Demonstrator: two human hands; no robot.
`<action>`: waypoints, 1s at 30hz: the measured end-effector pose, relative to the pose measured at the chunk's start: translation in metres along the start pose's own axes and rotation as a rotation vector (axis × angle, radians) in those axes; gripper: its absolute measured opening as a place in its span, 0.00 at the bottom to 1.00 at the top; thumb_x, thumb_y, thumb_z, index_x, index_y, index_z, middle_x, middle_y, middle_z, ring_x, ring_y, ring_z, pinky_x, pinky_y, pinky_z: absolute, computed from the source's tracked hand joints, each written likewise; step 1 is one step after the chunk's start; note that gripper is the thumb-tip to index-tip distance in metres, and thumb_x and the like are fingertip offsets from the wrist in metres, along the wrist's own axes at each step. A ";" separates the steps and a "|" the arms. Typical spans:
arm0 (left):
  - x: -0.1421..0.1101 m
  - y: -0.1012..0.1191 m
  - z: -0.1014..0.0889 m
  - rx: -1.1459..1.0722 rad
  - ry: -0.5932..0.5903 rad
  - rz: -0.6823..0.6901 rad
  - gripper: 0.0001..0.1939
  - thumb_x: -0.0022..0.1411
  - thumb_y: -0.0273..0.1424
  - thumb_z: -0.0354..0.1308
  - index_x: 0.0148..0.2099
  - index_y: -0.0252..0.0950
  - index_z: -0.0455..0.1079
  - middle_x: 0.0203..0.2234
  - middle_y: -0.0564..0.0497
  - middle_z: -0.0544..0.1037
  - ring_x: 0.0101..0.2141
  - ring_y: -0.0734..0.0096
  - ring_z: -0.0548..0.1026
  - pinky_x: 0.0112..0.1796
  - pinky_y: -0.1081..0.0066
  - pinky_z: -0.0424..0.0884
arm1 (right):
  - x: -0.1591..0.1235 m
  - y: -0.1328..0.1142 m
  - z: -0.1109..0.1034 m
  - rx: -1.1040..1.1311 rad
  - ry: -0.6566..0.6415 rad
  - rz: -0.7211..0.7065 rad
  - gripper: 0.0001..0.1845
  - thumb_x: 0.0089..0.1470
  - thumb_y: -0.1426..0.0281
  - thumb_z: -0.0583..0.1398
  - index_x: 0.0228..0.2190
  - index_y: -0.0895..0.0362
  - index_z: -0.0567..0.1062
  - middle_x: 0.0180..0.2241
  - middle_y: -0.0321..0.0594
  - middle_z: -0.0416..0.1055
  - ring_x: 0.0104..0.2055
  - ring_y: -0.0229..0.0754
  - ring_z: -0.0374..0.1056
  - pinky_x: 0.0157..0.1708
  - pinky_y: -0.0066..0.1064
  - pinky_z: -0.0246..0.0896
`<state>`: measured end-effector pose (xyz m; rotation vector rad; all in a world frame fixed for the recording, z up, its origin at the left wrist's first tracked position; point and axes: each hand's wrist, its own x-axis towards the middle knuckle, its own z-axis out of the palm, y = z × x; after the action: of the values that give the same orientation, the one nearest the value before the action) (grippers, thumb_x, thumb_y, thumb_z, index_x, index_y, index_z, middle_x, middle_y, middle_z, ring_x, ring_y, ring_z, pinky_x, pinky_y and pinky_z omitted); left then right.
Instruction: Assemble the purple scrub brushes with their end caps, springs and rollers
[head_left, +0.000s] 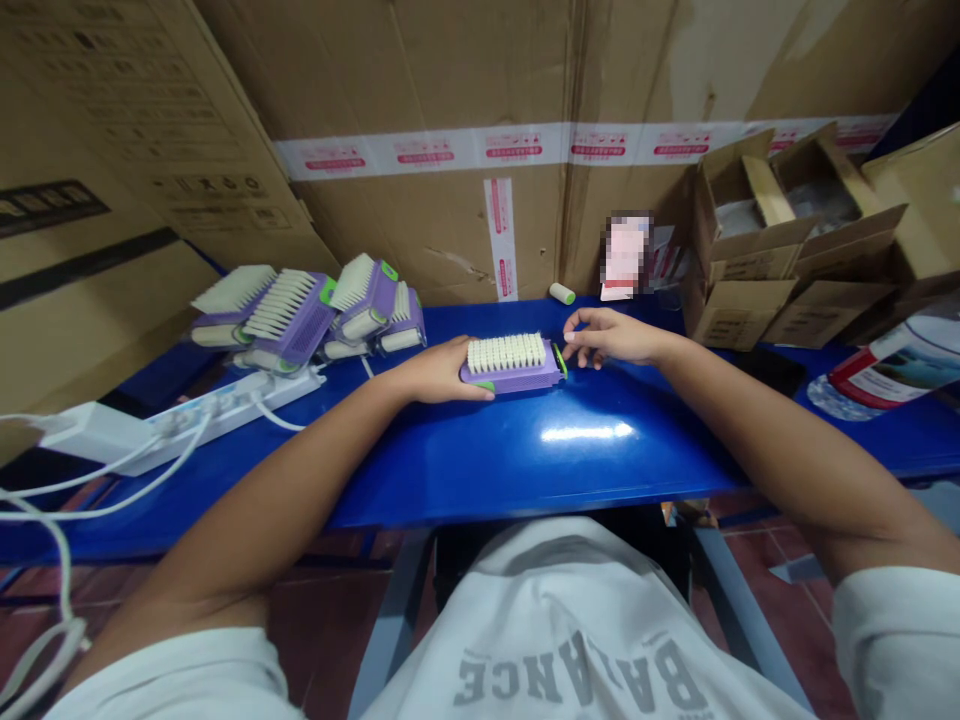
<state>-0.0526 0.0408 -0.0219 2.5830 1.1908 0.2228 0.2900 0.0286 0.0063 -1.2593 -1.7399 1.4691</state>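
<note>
A purple brush [512,364] with white bristles facing up and green trim lies on the blue table [480,450]. My left hand [435,372] wraps its fingers round the brush's left end and holds it down. My right hand [604,337] is at the brush's right end, fingers curled, fingertips touching the green part there. A small white and green cylinder [562,293] lies on the table behind the brush, by the cardboard wall.
Several more purple brushes [300,312] are piled at the back left. A white power strip [187,415] with white cables lies at the left. Open cardboard boxes [780,240] stand at the back right, with a red-and-white printed bag [892,365] near them. Large cartons form the back wall.
</note>
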 end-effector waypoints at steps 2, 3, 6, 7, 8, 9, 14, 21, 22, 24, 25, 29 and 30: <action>0.000 0.000 0.000 -0.004 0.003 -0.002 0.50 0.54 0.61 0.69 0.72 0.42 0.67 0.63 0.39 0.77 0.63 0.40 0.77 0.64 0.51 0.72 | 0.000 0.000 0.001 -0.001 -0.001 0.002 0.10 0.65 0.72 0.68 0.37 0.54 0.71 0.31 0.39 0.83 0.26 0.37 0.75 0.20 0.23 0.65; 0.000 0.000 0.000 -0.008 0.002 -0.003 0.50 0.55 0.61 0.69 0.72 0.42 0.67 0.63 0.39 0.77 0.63 0.40 0.76 0.65 0.51 0.72 | 0.000 0.000 0.001 0.000 -0.004 0.004 0.09 0.65 0.72 0.68 0.37 0.54 0.71 0.31 0.39 0.83 0.26 0.37 0.76 0.20 0.23 0.66; 0.000 0.001 0.000 -0.014 -0.001 -0.005 0.50 0.55 0.60 0.69 0.72 0.40 0.67 0.63 0.37 0.77 0.64 0.39 0.76 0.65 0.49 0.71 | 0.000 0.001 0.001 0.003 -0.019 -0.002 0.10 0.64 0.73 0.69 0.37 0.55 0.71 0.29 0.38 0.83 0.26 0.37 0.76 0.20 0.23 0.66; 0.000 0.001 0.000 -0.013 -0.001 -0.005 0.50 0.55 0.60 0.69 0.72 0.41 0.67 0.63 0.37 0.77 0.64 0.39 0.76 0.65 0.49 0.71 | 0.000 0.002 0.001 0.000 -0.026 -0.009 0.11 0.63 0.72 0.70 0.37 0.55 0.71 0.29 0.38 0.82 0.26 0.37 0.76 0.20 0.23 0.67; 0.000 0.001 0.000 -0.012 -0.001 -0.004 0.50 0.55 0.60 0.69 0.72 0.41 0.67 0.63 0.38 0.77 0.63 0.39 0.76 0.65 0.49 0.71 | 0.001 0.002 0.002 -0.005 -0.032 -0.015 0.13 0.62 0.72 0.71 0.38 0.55 0.71 0.28 0.37 0.82 0.25 0.37 0.77 0.20 0.23 0.67; 0.000 0.002 0.000 -0.010 0.000 -0.005 0.50 0.54 0.61 0.69 0.72 0.42 0.67 0.63 0.38 0.77 0.63 0.39 0.76 0.65 0.49 0.72 | 0.001 0.003 0.002 -0.013 -0.035 -0.021 0.14 0.61 0.72 0.72 0.39 0.55 0.71 0.27 0.36 0.81 0.25 0.37 0.77 0.20 0.23 0.67; 0.000 0.002 0.000 -0.007 0.005 -0.022 0.51 0.54 0.62 0.69 0.72 0.42 0.67 0.63 0.38 0.77 0.63 0.38 0.76 0.65 0.50 0.72 | 0.004 0.007 0.007 -0.054 -0.025 0.011 0.22 0.54 0.75 0.76 0.40 0.55 0.70 0.24 0.34 0.79 0.24 0.39 0.78 0.19 0.24 0.71; 0.000 0.000 0.001 -0.015 0.008 0.008 0.50 0.55 0.61 0.69 0.72 0.43 0.67 0.64 0.39 0.77 0.64 0.39 0.76 0.65 0.48 0.71 | 0.008 0.010 0.016 0.007 0.014 0.045 0.23 0.52 0.77 0.77 0.37 0.55 0.69 0.22 0.34 0.79 0.23 0.40 0.79 0.21 0.25 0.76; 0.000 0.000 0.001 -0.020 0.008 0.006 0.50 0.55 0.61 0.69 0.72 0.43 0.67 0.64 0.39 0.77 0.64 0.40 0.76 0.65 0.49 0.71 | 0.008 0.009 0.017 0.014 0.020 0.046 0.24 0.51 0.78 0.77 0.37 0.55 0.69 0.22 0.34 0.79 0.22 0.40 0.79 0.21 0.25 0.76; 0.000 0.000 0.001 -0.028 0.008 -0.001 0.50 0.54 0.61 0.69 0.73 0.43 0.67 0.64 0.39 0.77 0.64 0.41 0.76 0.66 0.51 0.71 | 0.007 0.008 0.019 0.016 0.030 0.050 0.23 0.51 0.79 0.77 0.37 0.55 0.69 0.22 0.34 0.79 0.21 0.40 0.78 0.20 0.25 0.75; 0.000 0.001 0.001 -0.030 0.007 -0.005 0.50 0.54 0.61 0.69 0.72 0.43 0.67 0.64 0.39 0.77 0.64 0.40 0.76 0.66 0.51 0.70 | 0.007 0.008 0.020 0.013 0.033 0.053 0.23 0.51 0.80 0.76 0.37 0.55 0.69 0.21 0.34 0.79 0.21 0.39 0.78 0.20 0.24 0.75; 0.000 0.002 0.000 -0.030 0.008 -0.005 0.50 0.53 0.60 0.70 0.72 0.42 0.67 0.64 0.38 0.77 0.64 0.38 0.76 0.66 0.48 0.70 | 0.006 0.006 0.024 -0.010 0.043 0.054 0.20 0.53 0.82 0.72 0.38 0.55 0.69 0.20 0.34 0.78 0.21 0.40 0.77 0.21 0.25 0.75; 0.000 0.002 0.000 -0.031 0.009 -0.002 0.50 0.53 0.60 0.70 0.72 0.42 0.67 0.64 0.38 0.77 0.64 0.38 0.76 0.65 0.48 0.71 | 0.006 0.006 0.025 -0.015 0.047 0.051 0.20 0.52 0.82 0.72 0.38 0.55 0.69 0.20 0.34 0.78 0.21 0.40 0.77 0.21 0.25 0.75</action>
<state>-0.0514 0.0397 -0.0214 2.5572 1.1834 0.2505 0.2682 0.0229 -0.0068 -1.3442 -1.7032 1.4449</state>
